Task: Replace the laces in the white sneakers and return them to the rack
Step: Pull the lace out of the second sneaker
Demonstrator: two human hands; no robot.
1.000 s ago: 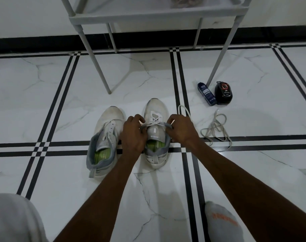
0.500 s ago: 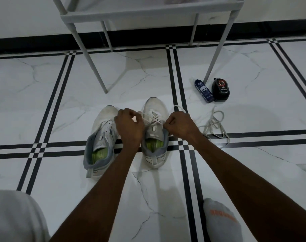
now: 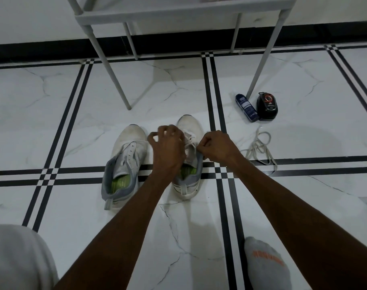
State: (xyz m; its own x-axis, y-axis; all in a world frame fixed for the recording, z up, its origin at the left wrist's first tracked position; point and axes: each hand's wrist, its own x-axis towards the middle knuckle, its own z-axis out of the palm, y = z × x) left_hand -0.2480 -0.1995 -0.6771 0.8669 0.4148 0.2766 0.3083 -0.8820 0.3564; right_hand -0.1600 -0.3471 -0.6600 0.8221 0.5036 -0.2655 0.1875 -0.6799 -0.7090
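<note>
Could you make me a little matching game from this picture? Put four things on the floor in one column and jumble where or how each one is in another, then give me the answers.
Things:
1. left sneaker
2. right sneaker
3. loose lace
4. blue bottle

States:
A. lying in a tangle on the tiles, right of both shoes
B. being worked on by the left hand and right hand
C. lying by the rack leg, next to a black container
D. untouched, no lace in its eyelets

Pairs: 1-D, 2-B, 3-A, 4-C
</note>
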